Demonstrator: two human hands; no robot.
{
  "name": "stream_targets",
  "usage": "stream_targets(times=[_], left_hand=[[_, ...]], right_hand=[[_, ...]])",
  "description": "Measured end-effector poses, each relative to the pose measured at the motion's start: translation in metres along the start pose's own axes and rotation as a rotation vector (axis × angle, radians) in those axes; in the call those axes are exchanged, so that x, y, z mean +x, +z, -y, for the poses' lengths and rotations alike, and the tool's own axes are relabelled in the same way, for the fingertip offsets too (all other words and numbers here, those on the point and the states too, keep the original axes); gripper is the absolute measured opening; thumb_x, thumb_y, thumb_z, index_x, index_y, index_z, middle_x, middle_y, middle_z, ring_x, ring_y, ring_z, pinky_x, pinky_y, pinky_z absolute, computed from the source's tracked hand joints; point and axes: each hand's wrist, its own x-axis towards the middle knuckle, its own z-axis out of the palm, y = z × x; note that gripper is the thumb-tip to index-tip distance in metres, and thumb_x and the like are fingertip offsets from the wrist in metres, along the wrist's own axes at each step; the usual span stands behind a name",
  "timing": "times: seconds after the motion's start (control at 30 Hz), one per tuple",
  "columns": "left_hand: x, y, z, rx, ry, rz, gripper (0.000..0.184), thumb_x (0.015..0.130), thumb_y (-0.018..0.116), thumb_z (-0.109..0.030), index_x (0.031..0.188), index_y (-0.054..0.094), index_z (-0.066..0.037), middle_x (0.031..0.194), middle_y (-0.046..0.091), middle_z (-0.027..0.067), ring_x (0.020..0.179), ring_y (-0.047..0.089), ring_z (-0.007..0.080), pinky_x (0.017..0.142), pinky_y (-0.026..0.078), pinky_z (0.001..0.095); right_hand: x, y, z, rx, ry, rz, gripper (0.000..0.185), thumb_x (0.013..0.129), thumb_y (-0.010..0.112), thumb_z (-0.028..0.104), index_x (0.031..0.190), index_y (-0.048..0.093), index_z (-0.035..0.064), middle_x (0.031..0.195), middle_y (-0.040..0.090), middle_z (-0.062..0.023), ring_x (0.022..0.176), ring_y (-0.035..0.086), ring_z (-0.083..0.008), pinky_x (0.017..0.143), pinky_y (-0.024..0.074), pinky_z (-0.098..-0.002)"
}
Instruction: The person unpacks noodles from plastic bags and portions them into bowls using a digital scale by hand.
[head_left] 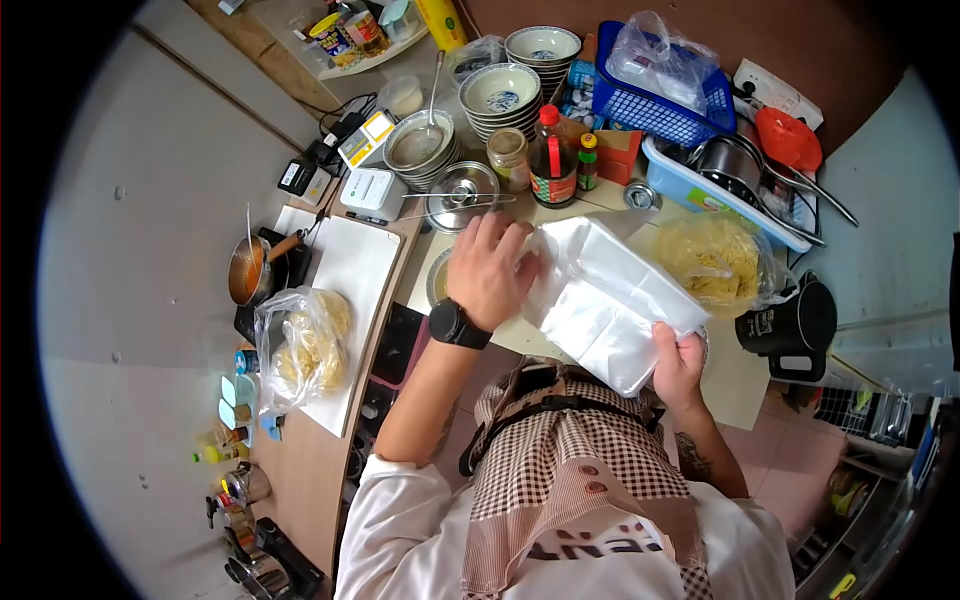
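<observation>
A glossy white plastic bag (615,305), flat and creased, is stretched between my hands above the table's front edge. My right hand (680,365) grips its lower right corner, thumb on top. At the upper left end, the curled fingers of my left hand (490,265) pinch the bag's edge; their tips are partly hidden. Under my left wrist, a bowl (437,277) shows only in part. Just behind that hand lies a metal pot lid (462,195) with chopsticks across it. To the right of the white bag sits a clear bag of yellow noodles (720,265).
Stacked bowls (500,95), a glass jar (508,160) and a red-capped sauce bottle (553,160) line the back. A blue basket (665,100), a pot tub (720,195) and a black jug (790,325) stand right. Leftward are another noodle bag (310,345) and a saucepan (250,270).
</observation>
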Motion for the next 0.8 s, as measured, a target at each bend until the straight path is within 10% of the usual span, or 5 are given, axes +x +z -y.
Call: stream_targets(times=[0.53, 0.6, 0.8], left_hand=[[0.017, 0.010, 0.016, -0.139, -0.165, 0.361, 0.041, 0.078, 0.053, 0.005, 0.118, 0.052, -0.004, 0.095, 0.069, 0.0158, 0.092, 0.065, 0.0396, 0.077, 0.052, 0.0481], [0.016, 0.012, 0.016, -0.274, -0.299, 0.290, 0.027, 0.077, 0.061, 0.004, 0.103, 0.059, -0.005, 0.093, 0.069, 0.0160, 0.085, 0.068, 0.0354, 0.072, 0.054, 0.0424], [0.035, -0.014, -0.001, -0.406, -0.171, 0.098, 0.016, 0.076, 0.070, 0.002, 0.090, 0.066, -0.005, 0.091, 0.069, 0.0144, 0.076, 0.069, 0.0304, 0.067, 0.054, 0.0362]], right_hand=[[-0.014, 0.021, 0.018, -0.214, -0.182, 0.235, 0.016, 0.097, 0.054, 0.008, 0.101, 0.063, -0.0048, 0.076, 0.062, -0.0093, 0.064, 0.060, -0.0167, 0.056, 0.0456, -0.0311], [-0.015, 0.023, 0.005, -0.098, -0.184, 0.172, 0.016, 0.098, 0.054, 0.010, 0.100, 0.062, -0.0035, 0.076, 0.062, -0.0063, 0.060, 0.058, -0.0132, 0.053, 0.0440, -0.0293], [-0.008, 0.012, 0.003, 0.361, 0.420, 0.102, 0.019, 0.100, 0.053, 0.012, 0.115, 0.058, 0.0010, 0.085, 0.061, -0.0008, 0.063, 0.054, -0.0061, 0.053, 0.0441, -0.0212]])
